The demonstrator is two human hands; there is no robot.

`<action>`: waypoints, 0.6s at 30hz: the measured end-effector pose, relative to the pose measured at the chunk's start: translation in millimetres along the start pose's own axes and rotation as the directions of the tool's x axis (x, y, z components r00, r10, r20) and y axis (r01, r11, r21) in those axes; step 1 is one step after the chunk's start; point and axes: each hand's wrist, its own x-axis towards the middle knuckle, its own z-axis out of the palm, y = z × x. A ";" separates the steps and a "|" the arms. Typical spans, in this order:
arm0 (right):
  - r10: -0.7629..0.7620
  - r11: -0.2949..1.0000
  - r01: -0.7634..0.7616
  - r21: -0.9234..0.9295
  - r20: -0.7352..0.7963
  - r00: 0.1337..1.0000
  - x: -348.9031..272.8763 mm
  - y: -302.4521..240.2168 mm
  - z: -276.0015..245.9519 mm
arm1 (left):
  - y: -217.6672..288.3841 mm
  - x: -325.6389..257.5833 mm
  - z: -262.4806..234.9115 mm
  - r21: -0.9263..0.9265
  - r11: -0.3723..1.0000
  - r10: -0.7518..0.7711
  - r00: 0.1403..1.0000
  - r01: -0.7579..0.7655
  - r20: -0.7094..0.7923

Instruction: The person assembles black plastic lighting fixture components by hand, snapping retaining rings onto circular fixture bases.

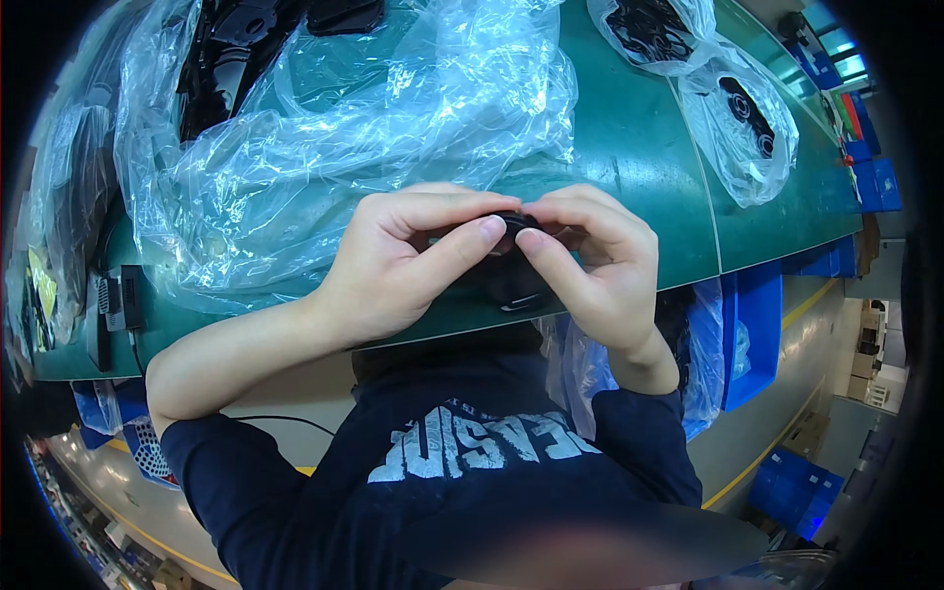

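Note:
Both my hands meet over the near edge of the green table point(629, 187), pinching one glossy black plastic part point(516, 285) between them. My left hand point(403, 256) grips its upper end with thumb and forefinger. My right hand point(595, 256) holds the same end from the other side, its thumb close to the left thumb. The part's lower end hangs down beneath my fingers; much of its upper end is hidden by them, so its exact kind cannot be made out. Just beyond my hands lies a large crumpled clear plastic bag point(393, 138).
Larger black parts point(231, 69) lie in the clear bag at far left. Two bags of black parts point(747, 118) rest at far right. A small black device point(123, 297) with a cable is at the left edge. A blue bin point(752, 344) with plastic bags stands beside the table at right.

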 end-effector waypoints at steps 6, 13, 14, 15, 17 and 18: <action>0.008 0.999 -0.012 0.037 0.101 0.995 0.5 6.0 -5.2 | -2.1 -1.2 3.6 -0.072 0.996 -0.057 0.998 0.054 -0.036; 0.054 0.993 -0.067 0.095 0.134 0.989 -0.2 9.0 -5.8 | 1.7 -0.4 2.6 -0.043 0.995 -0.096 0.995 0.095 -0.009; 0.056 0.993 -0.069 0.093 0.134 0.989 -0.1 8.9 -6.1 | 1.6 -0.6 2.5 -0.037 0.996 -0.077 0.997 0.076 -0.003; 0.079 0.992 -0.093 0.082 0.168 0.983 0.3 8.1 -6.5 | 1.4 -0.7 2.5 -0.032 0.998 -0.057 0.998 0.057 0.004; 0.102 0.990 -0.119 0.070 0.203 0.974 1.0 5.7 -7.3 | 0.8 -1.4 2.8 -0.034 0.998 -0.053 0.999 0.053 0.003; 0.055 0.997 -0.065 0.039 0.220 0.974 1.4 3.7 -7.8 | 0.5 -1.9 3.0 -0.035 0.998 -0.048 0.999 0.048 0.000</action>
